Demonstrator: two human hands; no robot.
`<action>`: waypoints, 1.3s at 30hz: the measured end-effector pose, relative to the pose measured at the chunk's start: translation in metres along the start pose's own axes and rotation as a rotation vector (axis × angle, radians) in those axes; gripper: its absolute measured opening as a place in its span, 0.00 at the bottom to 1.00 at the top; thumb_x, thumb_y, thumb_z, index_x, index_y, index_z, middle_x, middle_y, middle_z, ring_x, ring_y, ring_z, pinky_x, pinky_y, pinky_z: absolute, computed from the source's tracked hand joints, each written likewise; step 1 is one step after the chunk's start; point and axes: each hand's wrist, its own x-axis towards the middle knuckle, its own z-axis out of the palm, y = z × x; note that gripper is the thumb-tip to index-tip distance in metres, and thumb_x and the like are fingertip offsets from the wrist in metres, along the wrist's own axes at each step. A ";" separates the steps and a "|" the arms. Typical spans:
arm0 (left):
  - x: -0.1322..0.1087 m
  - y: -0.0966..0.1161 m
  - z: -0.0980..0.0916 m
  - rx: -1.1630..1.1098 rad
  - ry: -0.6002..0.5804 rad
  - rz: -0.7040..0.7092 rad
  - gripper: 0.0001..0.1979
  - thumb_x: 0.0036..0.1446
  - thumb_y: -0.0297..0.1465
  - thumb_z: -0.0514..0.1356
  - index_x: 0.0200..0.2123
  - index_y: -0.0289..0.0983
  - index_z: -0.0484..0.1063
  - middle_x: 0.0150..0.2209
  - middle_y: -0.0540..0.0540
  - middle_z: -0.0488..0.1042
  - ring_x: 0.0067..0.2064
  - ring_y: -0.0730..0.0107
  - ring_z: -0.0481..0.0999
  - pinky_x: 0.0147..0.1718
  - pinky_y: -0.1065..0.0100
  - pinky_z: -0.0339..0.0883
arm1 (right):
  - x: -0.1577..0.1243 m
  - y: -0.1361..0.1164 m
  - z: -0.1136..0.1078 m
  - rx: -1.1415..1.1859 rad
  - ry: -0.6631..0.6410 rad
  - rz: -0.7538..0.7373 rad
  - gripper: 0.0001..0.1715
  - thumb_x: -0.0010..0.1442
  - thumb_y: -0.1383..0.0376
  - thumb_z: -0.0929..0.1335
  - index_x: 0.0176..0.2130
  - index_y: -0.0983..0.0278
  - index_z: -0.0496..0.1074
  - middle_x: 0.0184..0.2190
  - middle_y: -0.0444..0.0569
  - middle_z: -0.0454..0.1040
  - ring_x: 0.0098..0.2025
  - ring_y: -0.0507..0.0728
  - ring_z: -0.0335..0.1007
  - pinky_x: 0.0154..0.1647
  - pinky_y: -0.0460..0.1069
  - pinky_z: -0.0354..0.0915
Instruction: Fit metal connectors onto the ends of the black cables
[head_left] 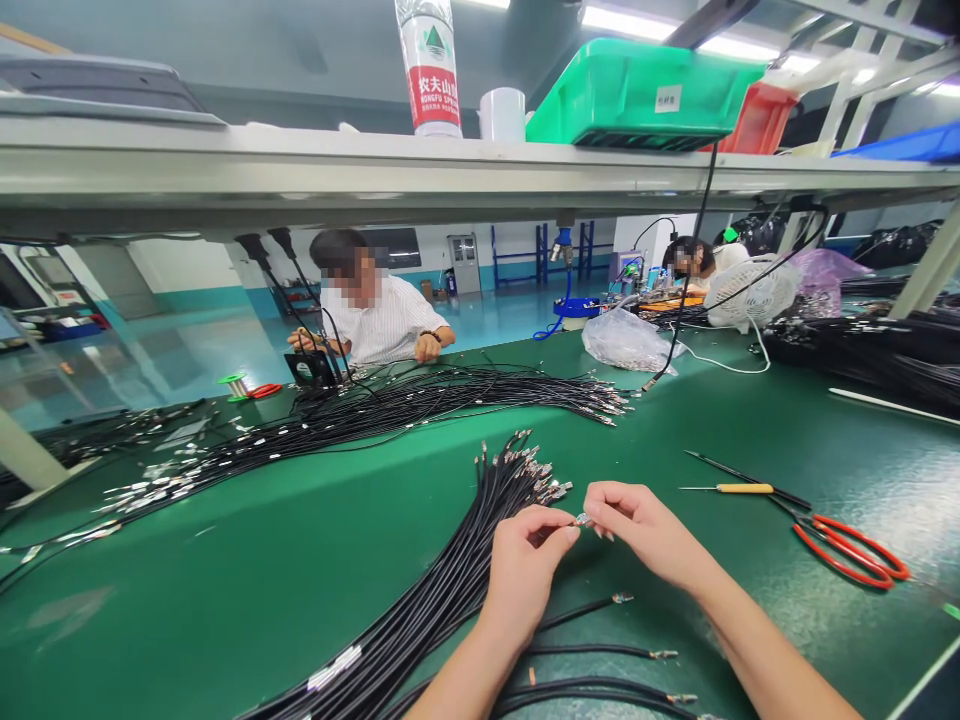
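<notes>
My left hand (pixel 527 562) is closed in a pinch on the end of a black cable. Against it, my right hand (pixel 637 522) pinches the small metal connector (pixel 582 520) at that cable's tip. Most of the held cable is hidden behind my left hand. Just beyond my hands lies a thick bundle of black cables (pixel 457 545), its metal-tipped ends fanned out. Several single cables (pixel 600 650) with stripped, metal-tipped ends lie below my wrists on the green table (pixel 285 560).
To the right lie red-handled scissors (pixel 855 550), a yellow-handled awl (pixel 744 489) and black tweezers (pixel 750 478). A second cable bundle (pixel 420 405) stretches across the back, before a seated co-worker (pixel 382 320). A shelf (pixel 337 165) with a green bin (pixel 645 95) spans overhead.
</notes>
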 end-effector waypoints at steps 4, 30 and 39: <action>0.000 0.001 0.000 -0.050 -0.045 -0.011 0.05 0.45 0.29 0.62 0.29 0.35 0.76 0.30 0.46 0.76 0.33 0.68 0.71 0.36 0.69 0.63 | 0.000 -0.001 0.000 -0.015 0.001 -0.021 0.19 0.59 0.57 0.62 0.21 0.63 0.61 0.20 0.41 0.58 0.26 0.51 0.53 0.28 0.47 0.53; -0.002 0.011 -0.001 -0.210 -0.133 -0.213 0.08 0.42 0.33 0.64 0.24 0.33 0.75 0.21 0.53 0.65 0.23 0.79 0.53 0.28 0.73 0.50 | 0.000 -0.006 0.001 -0.027 0.007 -0.023 0.17 0.57 0.59 0.63 0.20 0.63 0.61 0.20 0.41 0.59 0.26 0.51 0.54 0.29 0.47 0.53; -0.003 0.010 0.000 -0.241 -0.135 -0.250 0.10 0.41 0.33 0.65 0.25 0.31 0.75 0.22 0.52 0.66 0.24 0.79 0.56 0.27 0.72 0.49 | 0.000 -0.001 0.001 -0.050 0.019 0.000 0.19 0.56 0.58 0.63 0.19 0.64 0.58 0.18 0.39 0.55 0.24 0.50 0.51 0.26 0.47 0.50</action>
